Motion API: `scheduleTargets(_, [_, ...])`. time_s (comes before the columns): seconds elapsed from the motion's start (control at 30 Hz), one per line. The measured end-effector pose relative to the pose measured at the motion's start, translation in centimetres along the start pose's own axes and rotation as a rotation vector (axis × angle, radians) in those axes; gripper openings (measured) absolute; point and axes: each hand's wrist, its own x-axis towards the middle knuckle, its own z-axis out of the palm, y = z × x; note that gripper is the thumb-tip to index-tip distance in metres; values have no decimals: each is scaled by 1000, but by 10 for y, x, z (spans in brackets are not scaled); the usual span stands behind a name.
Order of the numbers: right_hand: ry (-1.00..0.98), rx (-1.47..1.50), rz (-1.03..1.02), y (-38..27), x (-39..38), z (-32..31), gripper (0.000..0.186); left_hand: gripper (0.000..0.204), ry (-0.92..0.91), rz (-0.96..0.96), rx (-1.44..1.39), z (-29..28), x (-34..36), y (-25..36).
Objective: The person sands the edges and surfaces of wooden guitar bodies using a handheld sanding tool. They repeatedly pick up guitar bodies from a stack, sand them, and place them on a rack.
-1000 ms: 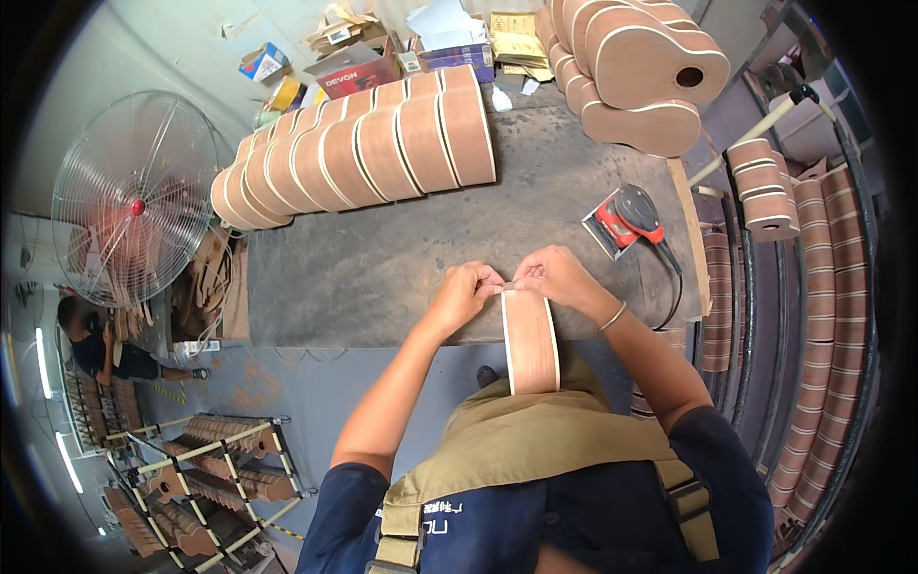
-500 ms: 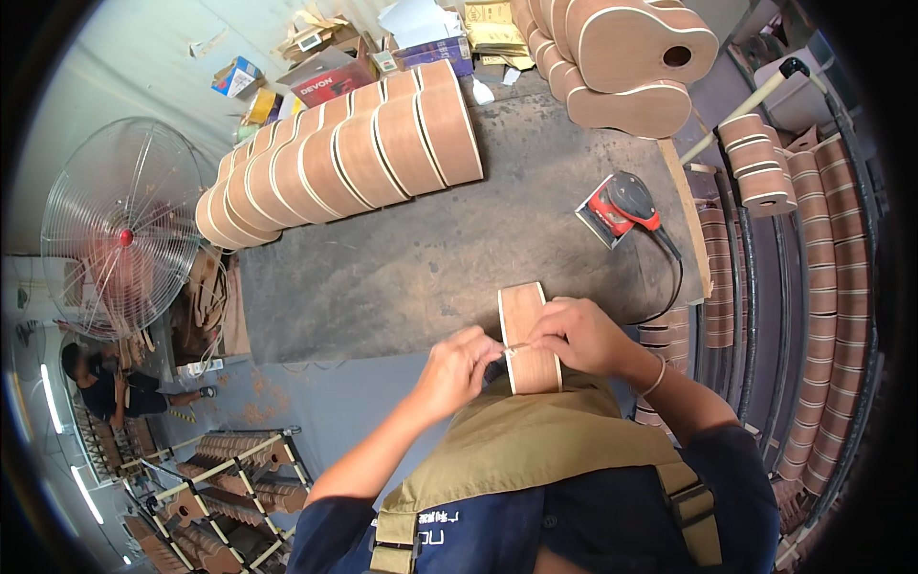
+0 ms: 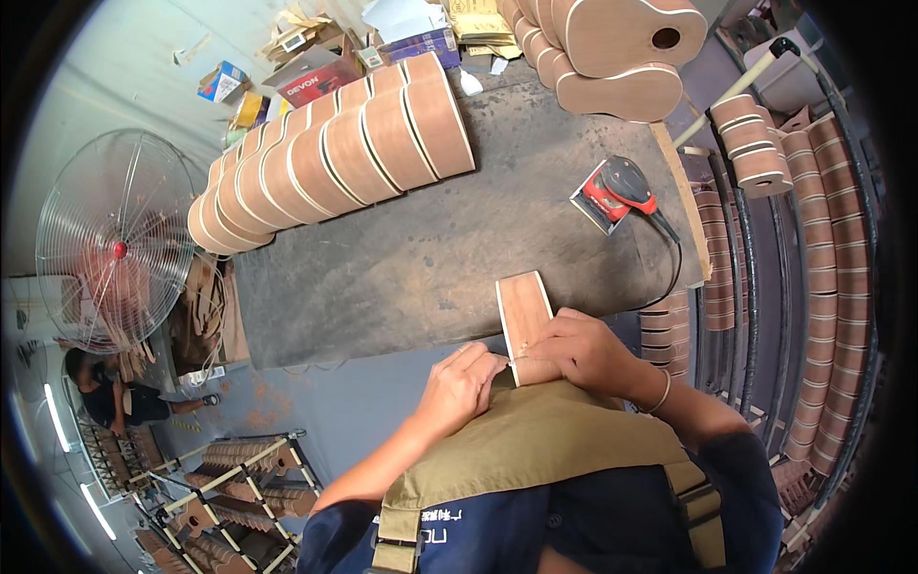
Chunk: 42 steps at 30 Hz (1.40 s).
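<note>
A small wooden guitar body (image 3: 525, 304), seen edge-on with pale binding along both long edges, stands between my hands. Its near end rests against my tan apron and its far end reaches over the table edge. My left hand (image 3: 459, 385) is closed in a pinch at the body's left edge; what its fingertips hold is too small to make out. Lying over the right edge, my right hand (image 3: 580, 351) is closed, its fingers curled onto the side. A tiny pale bit shows at its fingertips, and I cannot tell what it is.
On the dark worktable (image 3: 382, 277) lies a red and black sander (image 3: 617, 194) with its cord. A row of guitar bodies (image 3: 335, 153) stands at the back left, more stacked (image 3: 622, 91) at the back right. A caged fan (image 3: 120, 249) and a seated person (image 3: 120, 392) are left; loaded racks (image 3: 822, 287) right.
Both hands have moved slightly nearer to me along the guitar body, and the body tilts a little differently. The narrow piece visible between my fingertips earlier is mostly hidden now.
</note>
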Motion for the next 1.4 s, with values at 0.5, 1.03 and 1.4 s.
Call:
scheduleTargets(0.5, [7,-14,-14,-34,-20,8,15,5,57,110,3,5,-22,2])
scheduleTargets(1.03, [136,-117,139,40,-5,-10,29,18,34,124,-31,31,63,-48])
scheduleTargets(1.4, [321,-50,197,98,37,-1,15,5,98,18,-71,43,112,-83])
